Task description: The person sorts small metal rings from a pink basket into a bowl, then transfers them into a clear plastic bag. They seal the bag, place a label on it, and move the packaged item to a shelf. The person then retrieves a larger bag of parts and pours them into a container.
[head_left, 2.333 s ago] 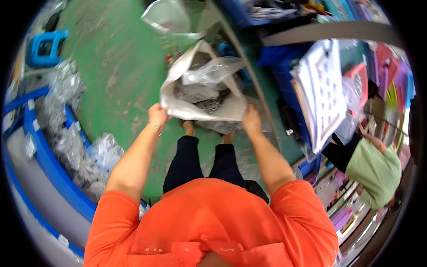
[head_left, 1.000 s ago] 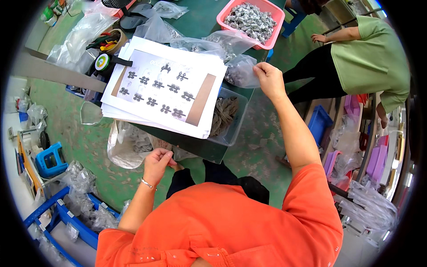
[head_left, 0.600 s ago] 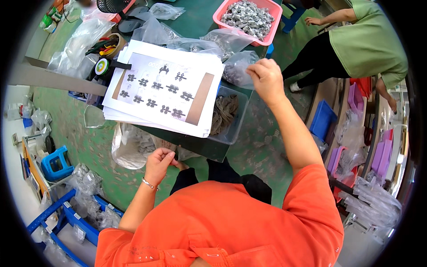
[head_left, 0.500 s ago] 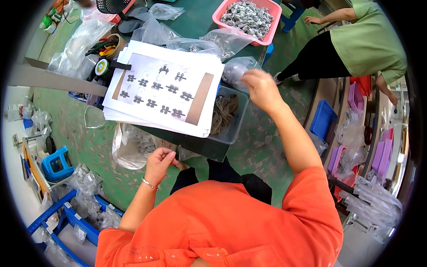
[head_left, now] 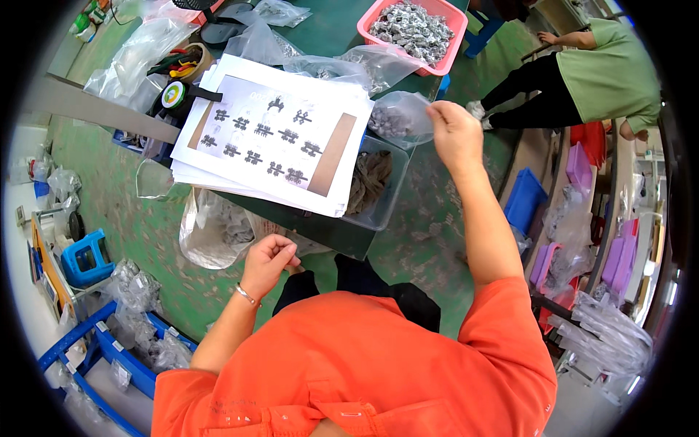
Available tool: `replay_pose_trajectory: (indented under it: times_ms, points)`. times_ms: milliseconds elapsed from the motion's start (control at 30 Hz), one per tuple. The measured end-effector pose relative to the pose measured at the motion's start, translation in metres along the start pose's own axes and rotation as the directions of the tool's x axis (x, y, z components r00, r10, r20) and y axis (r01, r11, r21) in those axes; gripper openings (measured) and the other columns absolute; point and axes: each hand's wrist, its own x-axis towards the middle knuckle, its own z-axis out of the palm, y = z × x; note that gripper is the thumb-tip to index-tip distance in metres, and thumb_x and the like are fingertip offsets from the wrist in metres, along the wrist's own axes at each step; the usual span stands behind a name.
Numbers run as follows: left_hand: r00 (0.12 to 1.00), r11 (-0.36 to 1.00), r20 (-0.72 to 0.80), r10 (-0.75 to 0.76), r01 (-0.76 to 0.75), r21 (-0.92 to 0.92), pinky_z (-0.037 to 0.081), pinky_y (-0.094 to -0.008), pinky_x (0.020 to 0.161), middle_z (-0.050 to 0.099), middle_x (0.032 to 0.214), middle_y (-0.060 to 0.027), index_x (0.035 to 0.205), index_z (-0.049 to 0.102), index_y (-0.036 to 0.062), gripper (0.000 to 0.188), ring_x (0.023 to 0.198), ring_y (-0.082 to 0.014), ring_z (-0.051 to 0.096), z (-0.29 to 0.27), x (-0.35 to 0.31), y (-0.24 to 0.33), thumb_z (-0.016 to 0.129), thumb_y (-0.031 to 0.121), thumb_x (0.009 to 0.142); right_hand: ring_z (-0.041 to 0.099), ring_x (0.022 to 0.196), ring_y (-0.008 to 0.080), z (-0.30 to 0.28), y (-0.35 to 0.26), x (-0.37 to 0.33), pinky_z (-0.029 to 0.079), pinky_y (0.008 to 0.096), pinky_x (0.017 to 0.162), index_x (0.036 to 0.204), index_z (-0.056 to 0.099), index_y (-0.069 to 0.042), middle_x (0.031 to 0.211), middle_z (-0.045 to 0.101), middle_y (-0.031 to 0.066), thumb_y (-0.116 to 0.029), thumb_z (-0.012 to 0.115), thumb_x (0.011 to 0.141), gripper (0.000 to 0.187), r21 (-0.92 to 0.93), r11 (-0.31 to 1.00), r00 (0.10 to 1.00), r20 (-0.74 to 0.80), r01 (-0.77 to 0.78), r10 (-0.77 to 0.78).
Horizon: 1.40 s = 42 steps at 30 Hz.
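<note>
My right hand [head_left: 457, 135] pinches the edge of a clear plastic bag [head_left: 416, 116] at the table's right edge. Small grey pieces lie inside the bag. My left hand [head_left: 269, 268] is held low in front of my body with thumb and fingers pressed together; anything between them is too small or hidden. A stack of printed sheets [head_left: 247, 198] with pictures of dark parts rests on the green table between my hands. Beside it stands a clear plastic tub [head_left: 393, 191] with a brown crumpled cloth [head_left: 368, 182] in it.
A pink basket [head_left: 461, 45] of small silvery parts stands at the back right, with more plastic bags [head_left: 328, 69] nearby. A post [head_left: 102, 113] crosses at left. A person in a green shirt [head_left: 608, 76] stands at far right by racks with blue and purple trays [head_left: 526, 198].
My right hand has moved slightly right and up, and the bag's edge is now drawn out toward it. My left hand has shifted a little. The person in green has moved an arm.
</note>
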Motion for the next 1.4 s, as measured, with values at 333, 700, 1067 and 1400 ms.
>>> replay_pose_trajectory:
  times_ms: [333, 700, 1067, 1400]
  points:
    - [0.926, 0.904, 0.197, 0.321, -0.238, -0.355, 0.047, -0.033, 0.086, 0.055, 0.115, -0.013, 0.119, 0.044, -0.0011, 0.037, 0.106, -0.0213, 0.055, 0.047, -0.003, 0.078, 0.058, 0.011, 0.087, 0.062, 0.072, 0.0148, -0.054, -0.114, -0.028, 0.05, 0.0263, 0.065, 0.103, 0.049, 0.001, 0.088, 0.062, 0.0087, -0.011, 0.053, 0.09, 0.018, 0.843, 0.069, 0.846, 0.531, -0.533, 0.051]
    - [0.963, 0.867, 0.131, 0.237, -0.149, -0.475, 0.054, -0.0311, 0.075, 0.06, 0.106, -0.0169, 0.116, 0.048, -0.0048, 0.034, 0.089, -0.0248, 0.064, 0.002, -0.04, 0.076, 0.057, 0.005, 0.085, 0.053, 0.057, 0.0082, -0.011, -0.149, -0.076, 0.041, 0.02, 0.05, 0.093, 0.059, 0.002, 0.073, 0.061, 0.0049, -0.009, 0.057, 0.088, 0.013, 0.709, 0.245, 0.747, 0.653, -0.661, 0.127]
    - [0.981, 0.89, 0.017, 0.193, -0.168, -0.423, 0.054, -0.0297, 0.073, 0.063, 0.099, -0.0146, 0.105, 0.055, -0.0077, 0.023, 0.084, -0.0227, 0.065, -0.034, -0.058, 0.057, 0.055, 0.002, 0.085, 0.058, 0.061, 0.0125, -0.004, -0.157, -0.085, 0.046, 0.0232, 0.053, 0.089, 0.063, 0.003, 0.075, 0.063, 0.0071, -0.006, 0.061, 0.083, 0.011, 0.546, 0.245, 0.559, 0.829, -0.801, -0.023]
    - [0.939, 0.952, -0.209, 0.272, -0.231, 0.203, 0.047, -0.0231, 0.071, 0.055, 0.087, -0.0027, 0.106, 0.047, 0.0032, 0.037, 0.073, -0.0096, 0.053, -0.025, -0.044, 0.009, 0.069, 0.012, 0.078, 0.055, 0.06, 0.0093, 0.008, -0.168, -0.116, 0.045, 0.0213, 0.055, 0.087, 0.062, 0.002, 0.074, 0.062, 0.0041, -0.004, 0.061, 0.081, 0.008, 0.429, 0.32, 0.456, 0.89, -0.845, 0.01]
